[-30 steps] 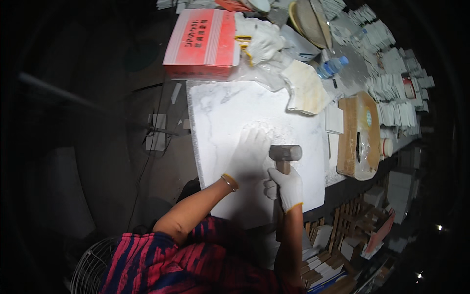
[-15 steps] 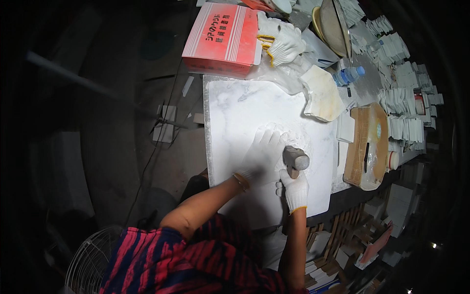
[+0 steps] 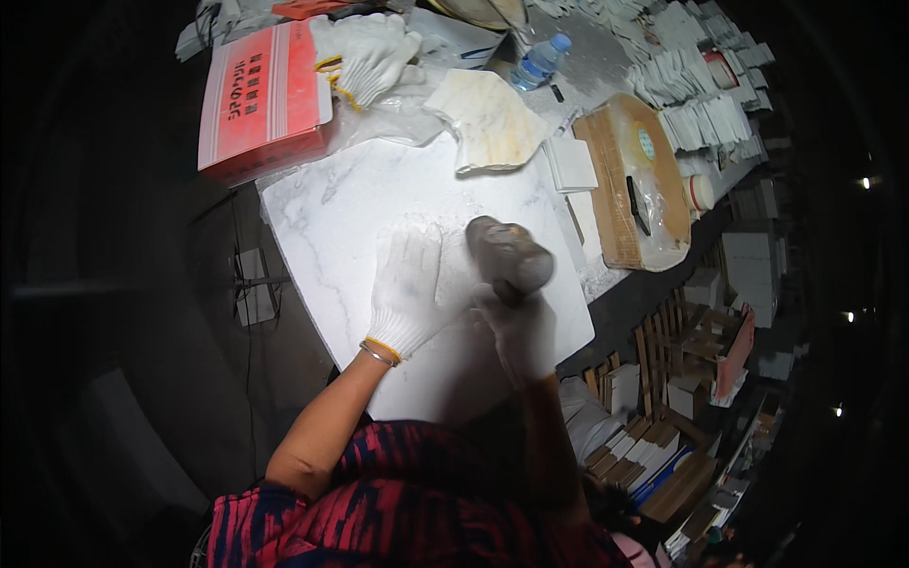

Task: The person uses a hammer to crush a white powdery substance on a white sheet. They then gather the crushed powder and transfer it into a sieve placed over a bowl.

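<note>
A white slab with faint grey veins (image 3: pixel 327 227) lies in front of me, with white crumbs and powder near its middle. My left hand (image 3: pixel 407 284), in a white knitted glove with a yellow cuff edge, lies flat on it with the fingers stretched out. Just to its right my right hand (image 3: pixel 516 331), also gloved and smeared by motion, is closed around a grey hammer (image 3: pixel 511 256). The hammer's thick head is blurred and seems raised above the slab. Its handle is mostly hidden by the hand.
Beyond the slab are a red and white box (image 3: pixel 265 99), spare gloves (image 3: pixel 369 57), a broken pale stone piece (image 3: pixel 488 118) and a bottle (image 3: pixel 540 62). A cardboard tray (image 3: pixel 611 189) stands on the right. Stacks of white tiles (image 3: pixel 696 123) fill the far right.
My view has swung, so the table has shifted left and tilted. The hammer looks larger and nearer, lifted from the slab. My left hand still lies on the slab.
</note>
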